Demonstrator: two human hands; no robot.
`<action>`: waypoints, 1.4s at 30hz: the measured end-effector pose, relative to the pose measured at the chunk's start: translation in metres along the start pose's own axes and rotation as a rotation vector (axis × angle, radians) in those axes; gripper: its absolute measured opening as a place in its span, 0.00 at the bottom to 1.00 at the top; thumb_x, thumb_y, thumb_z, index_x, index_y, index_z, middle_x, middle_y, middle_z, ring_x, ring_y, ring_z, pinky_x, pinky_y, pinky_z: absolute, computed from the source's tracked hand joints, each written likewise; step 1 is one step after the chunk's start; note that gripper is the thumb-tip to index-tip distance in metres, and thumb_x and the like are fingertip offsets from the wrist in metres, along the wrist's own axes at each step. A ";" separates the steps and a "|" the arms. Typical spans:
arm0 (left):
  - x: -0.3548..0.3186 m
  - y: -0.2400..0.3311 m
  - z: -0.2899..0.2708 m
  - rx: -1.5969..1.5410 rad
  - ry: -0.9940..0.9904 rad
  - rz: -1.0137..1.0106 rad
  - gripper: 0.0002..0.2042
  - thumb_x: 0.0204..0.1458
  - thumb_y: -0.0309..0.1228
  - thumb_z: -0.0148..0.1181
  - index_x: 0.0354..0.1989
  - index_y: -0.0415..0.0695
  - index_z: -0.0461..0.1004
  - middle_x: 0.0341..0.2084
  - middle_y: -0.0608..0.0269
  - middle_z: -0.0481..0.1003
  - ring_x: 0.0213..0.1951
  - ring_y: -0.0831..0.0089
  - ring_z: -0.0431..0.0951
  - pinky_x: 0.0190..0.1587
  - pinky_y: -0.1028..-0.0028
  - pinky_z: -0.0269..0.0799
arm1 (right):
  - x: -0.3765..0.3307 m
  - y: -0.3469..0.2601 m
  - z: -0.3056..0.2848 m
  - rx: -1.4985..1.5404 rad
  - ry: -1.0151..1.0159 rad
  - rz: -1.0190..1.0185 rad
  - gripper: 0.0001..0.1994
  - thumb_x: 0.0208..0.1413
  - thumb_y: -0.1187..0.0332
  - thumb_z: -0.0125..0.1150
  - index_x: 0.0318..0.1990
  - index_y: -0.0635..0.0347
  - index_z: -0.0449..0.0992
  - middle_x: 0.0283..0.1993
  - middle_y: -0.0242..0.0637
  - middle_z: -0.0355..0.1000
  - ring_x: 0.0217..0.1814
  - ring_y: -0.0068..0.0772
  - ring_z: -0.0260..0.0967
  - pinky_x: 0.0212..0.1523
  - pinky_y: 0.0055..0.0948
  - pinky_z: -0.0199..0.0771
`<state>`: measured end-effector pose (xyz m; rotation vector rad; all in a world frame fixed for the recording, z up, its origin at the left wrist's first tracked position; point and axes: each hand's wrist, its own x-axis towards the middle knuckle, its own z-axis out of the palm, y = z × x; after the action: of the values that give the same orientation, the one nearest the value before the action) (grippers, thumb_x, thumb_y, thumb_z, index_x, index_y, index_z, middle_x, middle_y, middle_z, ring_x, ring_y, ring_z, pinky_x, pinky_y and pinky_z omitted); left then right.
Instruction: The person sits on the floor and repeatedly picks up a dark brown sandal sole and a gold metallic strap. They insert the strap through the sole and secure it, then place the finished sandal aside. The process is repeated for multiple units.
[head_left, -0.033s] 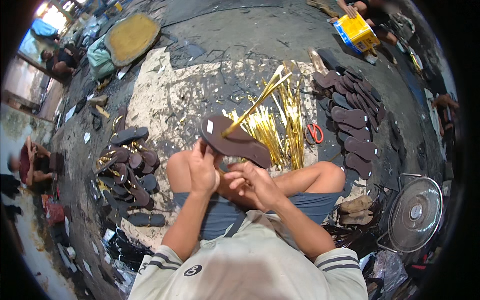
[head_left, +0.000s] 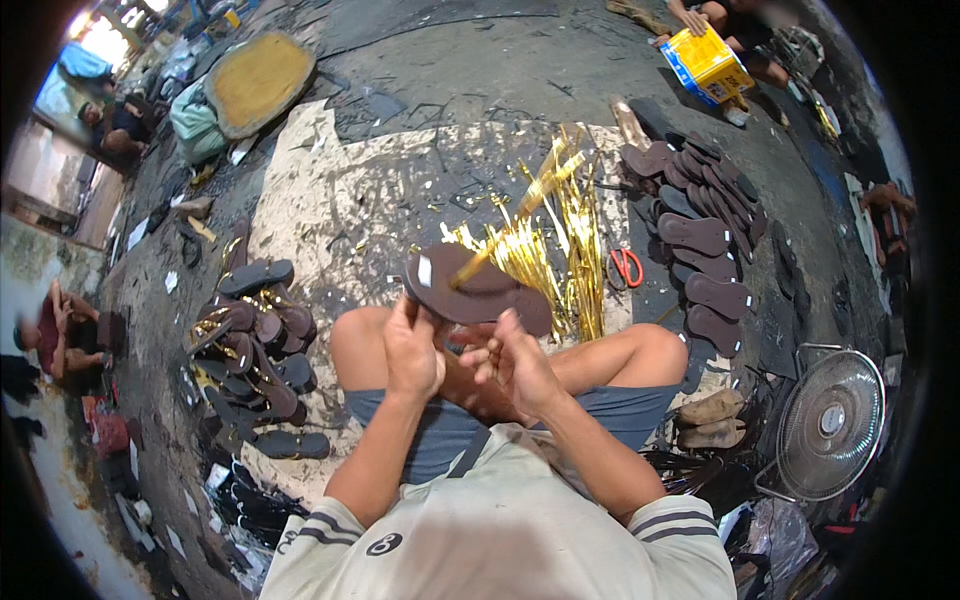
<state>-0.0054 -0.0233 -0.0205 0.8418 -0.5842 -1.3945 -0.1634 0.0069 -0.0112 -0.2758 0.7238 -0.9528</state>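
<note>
My left hand (head_left: 412, 355) grips a dark brown sandal sole (head_left: 500, 300) by its left end, with the fingers at its near edge. A small white label (head_left: 425, 271) is on the sole's upper face. From the sole a gold strap (head_left: 515, 220) slants up and away, blurred by motion. Just below the sole's near edge is my right hand (head_left: 512, 365), its fingers curled and its thumb raised. Whatever those fingers hold cannot be made out. Beyond the sole lie many loose gold strips (head_left: 575, 250) on the pale sheet (head_left: 350, 190).
Red-handled scissors (head_left: 627, 267) lie right of the strips. Brown soles (head_left: 718, 295) are stacked at the right, near a fan (head_left: 830, 420). At left is a pile of sandals with gold straps (head_left: 255, 345). A person far right holds a yellow box (head_left: 708, 65).
The sole has shifted slightly down and right. The gold strap has swung a little and is blurred. My right hand's thumb has risen beside the sole's near edge.
</note>
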 end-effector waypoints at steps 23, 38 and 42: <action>-0.002 0.020 0.027 0.099 -0.399 -0.491 0.25 0.66 0.37 0.54 0.65 0.34 0.63 0.54 0.46 0.76 0.54 0.60 0.78 0.60 0.61 0.74 | -0.002 -0.069 -0.030 -1.019 -0.424 -0.069 0.15 0.70 0.66 0.54 0.55 0.70 0.72 0.50 0.35 0.74 0.54 0.27 0.70 0.59 0.31 0.69; -0.002 0.010 0.019 0.276 -0.102 -0.119 0.12 0.60 0.24 0.60 0.51 0.34 0.75 0.42 0.57 0.80 0.41 0.70 0.82 0.45 0.70 0.80 | 0.009 -0.056 -0.001 -0.745 0.249 -0.557 0.05 0.61 0.72 0.64 0.40 0.63 0.77 0.30 0.27 0.74 0.30 0.15 0.69 0.30 0.21 0.71; -0.004 0.011 0.017 0.435 -0.147 0.037 0.07 0.60 0.25 0.64 0.44 0.36 0.79 0.37 0.65 0.82 0.36 0.81 0.79 0.39 0.79 0.77 | -0.001 -0.051 0.021 -1.109 0.197 -0.723 0.06 0.58 0.70 0.65 0.38 0.61 0.77 0.31 0.40 0.80 0.31 0.34 0.80 0.31 0.33 0.77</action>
<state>-0.0128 -0.0223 -0.0009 1.0695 -1.0355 -1.3214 -0.1820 -0.0232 0.0306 -1.5084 1.3381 -1.1712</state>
